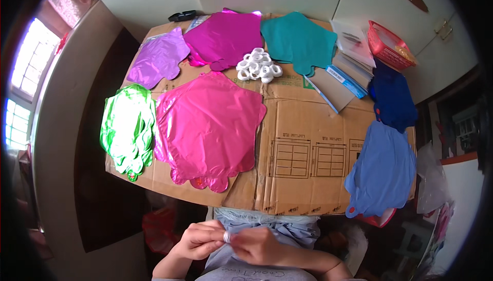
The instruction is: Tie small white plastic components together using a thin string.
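Here, at the fingers: a small white roll (227, 237) sits between the person's two hands, above the lap.
Left hand (201, 241): thumb and fingers are clamped on the roll.
Right hand (259, 246): curled at the other side of the roll, its fingertips blurred; whether they grip it or merely touch it cannot be told.
Roll risk: if the left pinch loosens, the roll could drop into the lap; if it is wound strip, as it seems, an uneven tug could undo its turns.
Pink sheet (210, 122): ahead of the fingers on the cardboard (323, 119); slick-looking, it could slide or crease if a forearm brushes it.
Green sheet (128, 122): ahead and left of the fingers, beside the pink one.
Light blue sheet (382, 173): ahead and well right, reaching past the near edge; a snag there could drag it down.
White ring pile (259, 66): well beyond the fingers, loosely heaped; a bump could scatter it.
Blue box (346, 81): far ahead and right; its contents cannot be seen.
Red basket (384, 54): farther out beyond the box, holding something yellowish, too small to identify.
Clear bag (430, 183): far right; contents unclear.
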The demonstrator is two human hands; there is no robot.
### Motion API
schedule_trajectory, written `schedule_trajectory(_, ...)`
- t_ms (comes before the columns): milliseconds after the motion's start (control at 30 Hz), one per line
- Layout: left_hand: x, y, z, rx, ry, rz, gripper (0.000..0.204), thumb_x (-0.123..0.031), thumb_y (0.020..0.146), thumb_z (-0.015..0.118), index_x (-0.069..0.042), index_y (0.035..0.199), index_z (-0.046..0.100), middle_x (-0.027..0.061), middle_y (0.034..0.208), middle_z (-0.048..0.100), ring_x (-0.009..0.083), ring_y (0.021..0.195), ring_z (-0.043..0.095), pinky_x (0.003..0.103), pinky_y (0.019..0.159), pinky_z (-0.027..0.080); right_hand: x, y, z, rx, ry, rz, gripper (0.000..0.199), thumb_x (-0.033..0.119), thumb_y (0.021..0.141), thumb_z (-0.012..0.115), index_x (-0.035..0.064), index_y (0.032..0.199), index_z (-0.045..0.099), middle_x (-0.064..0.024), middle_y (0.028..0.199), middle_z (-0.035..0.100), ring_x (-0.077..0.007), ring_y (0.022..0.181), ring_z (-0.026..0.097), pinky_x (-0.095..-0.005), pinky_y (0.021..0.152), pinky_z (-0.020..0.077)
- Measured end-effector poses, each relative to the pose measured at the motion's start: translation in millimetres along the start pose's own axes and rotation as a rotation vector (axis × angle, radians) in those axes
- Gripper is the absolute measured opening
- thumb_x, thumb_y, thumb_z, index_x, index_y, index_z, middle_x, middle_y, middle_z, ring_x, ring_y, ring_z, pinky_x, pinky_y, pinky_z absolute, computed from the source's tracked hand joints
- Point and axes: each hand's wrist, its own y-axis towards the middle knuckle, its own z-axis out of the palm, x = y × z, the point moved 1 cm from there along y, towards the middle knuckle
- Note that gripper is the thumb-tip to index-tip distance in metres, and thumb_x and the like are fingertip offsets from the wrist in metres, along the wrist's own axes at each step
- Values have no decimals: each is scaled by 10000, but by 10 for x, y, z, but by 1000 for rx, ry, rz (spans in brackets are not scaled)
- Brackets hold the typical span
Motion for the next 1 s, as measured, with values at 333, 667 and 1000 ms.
schedule_trajectory(333, -63, -51, -37, -5, 629, -85, 229, 78, 624, 589, 38, 835, 667, 88, 617, 582, 195, 623, 533, 281, 599, 436, -1, -49, 99, 1, 159, -81, 115, 42, 699, 632, 48, 807, 593, -45, 587, 513, -210, 490, 518, -319, 440, 397)
schedule_trajectory(667, -73, -238, -95, 85, 209, -136, 169, 33, 685, 578, 58, 837, 646, 131, 773, 650, 214, 705, 552, 311, 652, 452, -98, -40, 170, -20, 112, -39, 88, 57, 722, 620, 57, 799, 578, -47, 616, 511, -217, 536, 517, -323, 495, 404)
schedule_trajectory(1000, -28, -345, -221, 147, -121, -221, 158, 47, 697, 585, 62, 837, 655, 146, 793, 664, 226, 706, 556, 335, 691, 446, -308, -34, 319, -45, 144, -124, 61, 61, 746, 592, 37, 769, 541, -76, 620, 494, -241, 534, 514, -345, 510, 405)
